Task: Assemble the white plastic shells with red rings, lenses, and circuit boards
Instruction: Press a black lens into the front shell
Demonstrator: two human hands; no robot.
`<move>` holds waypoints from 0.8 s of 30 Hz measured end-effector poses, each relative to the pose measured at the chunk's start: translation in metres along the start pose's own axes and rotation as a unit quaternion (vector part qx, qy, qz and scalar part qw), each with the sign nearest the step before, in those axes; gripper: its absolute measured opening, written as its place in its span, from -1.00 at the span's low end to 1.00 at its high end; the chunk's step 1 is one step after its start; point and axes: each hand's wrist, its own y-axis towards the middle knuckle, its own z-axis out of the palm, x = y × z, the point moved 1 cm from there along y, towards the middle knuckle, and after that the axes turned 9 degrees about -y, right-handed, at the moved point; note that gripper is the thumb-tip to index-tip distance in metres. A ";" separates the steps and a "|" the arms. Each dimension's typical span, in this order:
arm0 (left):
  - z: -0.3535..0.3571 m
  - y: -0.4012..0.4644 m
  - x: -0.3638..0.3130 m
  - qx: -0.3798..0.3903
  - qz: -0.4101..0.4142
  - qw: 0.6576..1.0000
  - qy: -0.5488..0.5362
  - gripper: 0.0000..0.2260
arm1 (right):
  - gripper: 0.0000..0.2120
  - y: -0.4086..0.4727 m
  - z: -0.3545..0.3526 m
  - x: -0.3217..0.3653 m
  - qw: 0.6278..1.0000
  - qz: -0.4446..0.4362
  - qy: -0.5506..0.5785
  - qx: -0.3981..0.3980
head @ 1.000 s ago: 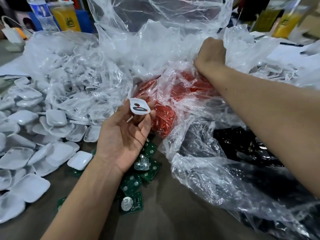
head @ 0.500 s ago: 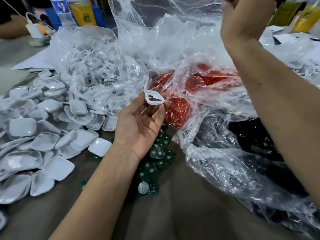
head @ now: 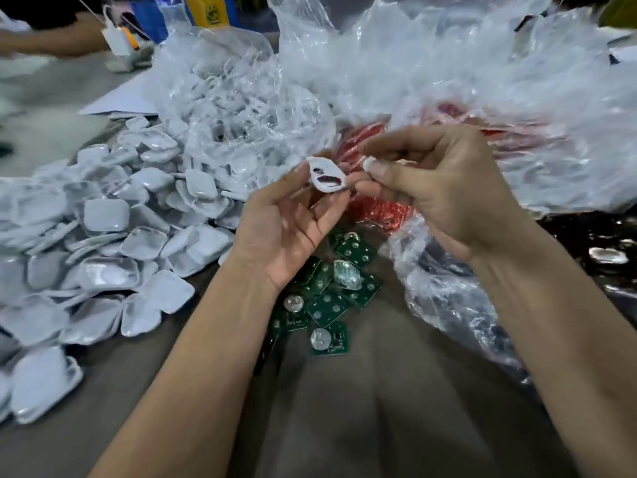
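Observation:
My left hand [head: 286, 229] is raised palm up and pinches a small white plastic shell [head: 326, 179] at its fingertips; dark and red shows in the shell's opening. My right hand [head: 448, 191] is close on the shell's right with curled fingers, thumb pointing at it and lower fingertips near its edge. Blur hides whether the right hand holds anything. Red rings [head: 379, 208] lie in a clear bag just behind both hands. Green circuit boards [head: 327, 305] lie scattered on the table below my hands. A pile of white shells [head: 103, 236] spreads over the left.
A crumpled clear bag of transparent parts [head: 241, 108] sits behind the shell pile. More plastic sheeting [head: 482, 81] covers the back right, with black parts [head: 586, 243] in a bag at right. Another person's arm [head: 51, 39] and drink bottles [head: 206, 8] are at the far edge.
My right hand left the red-ring bag, rose up, then came down next to the shell. My left hand kept holding the shell. The camera view shifted.

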 end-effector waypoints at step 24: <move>0.004 -0.003 0.003 -0.032 -0.065 0.975 0.212 -0.77 | -0.85 -0.006 0.001 -0.032 0.958 -0.136 -0.241 -0.074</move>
